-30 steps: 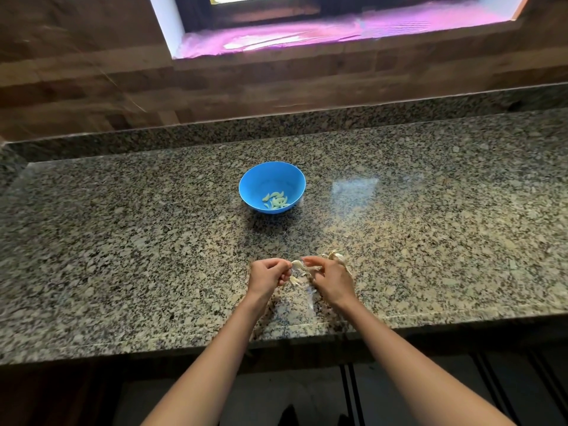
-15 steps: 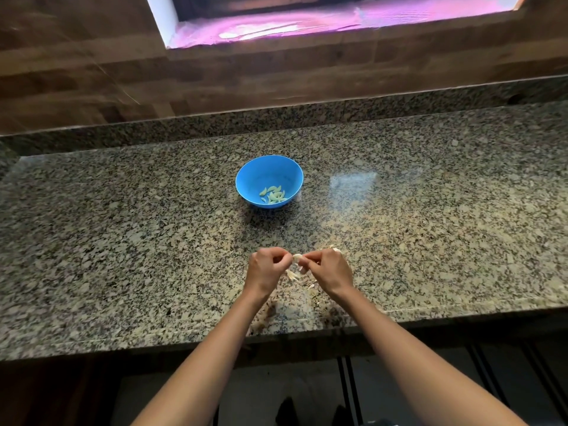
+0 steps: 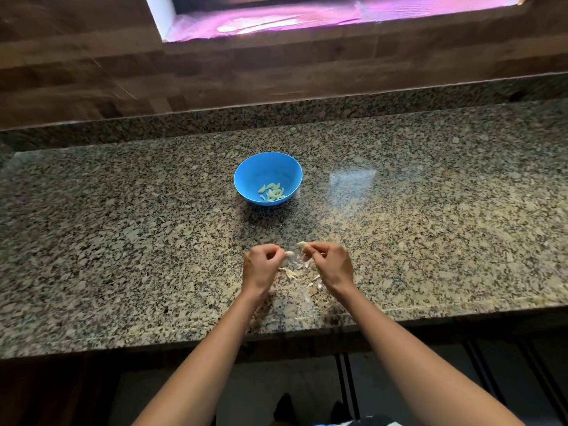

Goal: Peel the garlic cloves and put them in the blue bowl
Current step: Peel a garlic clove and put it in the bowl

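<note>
A blue bowl [image 3: 268,167] stands on the granite counter [image 3: 123,241] with several peeled pale green garlic cloves [image 3: 272,192] inside. Nearer to me, my right hand [image 3: 330,265] pinches a garlic clove [image 3: 301,245] at its fingertips. My left hand [image 3: 261,267] pinches a small whitish piece [image 3: 289,254], peel or clove I cannot tell, a short gap from the right hand's clove. Both hands hover just above the counter, close together.
Loose garlic skins [image 3: 292,273] lie scattered on the counter under and between the hands. A low granite upstand and a wood-look wall with a window ledge [image 3: 307,20] run along the back. The counter's front edge is just below my wrists.
My two hands have drawn slightly apart, splitting what they held together: a clove stays with the right hand and a small whitish piece with the left. The view has shifted a little.
</note>
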A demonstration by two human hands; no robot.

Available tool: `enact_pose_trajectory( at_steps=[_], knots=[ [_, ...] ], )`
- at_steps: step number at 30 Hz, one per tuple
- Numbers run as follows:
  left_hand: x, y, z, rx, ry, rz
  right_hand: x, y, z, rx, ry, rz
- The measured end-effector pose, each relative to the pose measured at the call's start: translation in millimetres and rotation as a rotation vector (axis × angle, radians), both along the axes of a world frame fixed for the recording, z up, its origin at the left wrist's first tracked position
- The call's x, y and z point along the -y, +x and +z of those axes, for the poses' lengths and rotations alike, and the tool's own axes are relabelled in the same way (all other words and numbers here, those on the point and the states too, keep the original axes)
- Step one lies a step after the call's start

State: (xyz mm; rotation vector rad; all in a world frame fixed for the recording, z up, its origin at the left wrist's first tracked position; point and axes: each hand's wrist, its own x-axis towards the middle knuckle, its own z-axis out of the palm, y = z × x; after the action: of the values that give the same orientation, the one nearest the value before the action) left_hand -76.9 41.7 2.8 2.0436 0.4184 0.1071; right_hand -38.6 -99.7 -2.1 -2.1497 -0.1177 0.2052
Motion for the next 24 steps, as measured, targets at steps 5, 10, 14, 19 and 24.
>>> enact_pose_trajectory(
  at_steps=[5, 10, 14, 19, 24],
  knots=[
    [2, 0, 0, -0.046, -0.055, -0.042, 7, 3, -6, -0.051, -0.049, 0.019],
    [1, -1, -2, -0.119, -0.139, -0.039, 8, -4, -6, -0.085, -0.077, 0.042],
    [11, -3, 8, -0.106, -0.333, -0.037, 12, -7, -6, -0.010, -0.251, 0.116],
    [12, -2, 10, -0.157, -0.422, -0.052, 12, -8, -4, -0.014, -0.180, 0.172],
    [8, -6, 8, -0.116, -0.667, 0.036, 17, -10, 3, -0.481, 0.478, 0.020]
  ],
)
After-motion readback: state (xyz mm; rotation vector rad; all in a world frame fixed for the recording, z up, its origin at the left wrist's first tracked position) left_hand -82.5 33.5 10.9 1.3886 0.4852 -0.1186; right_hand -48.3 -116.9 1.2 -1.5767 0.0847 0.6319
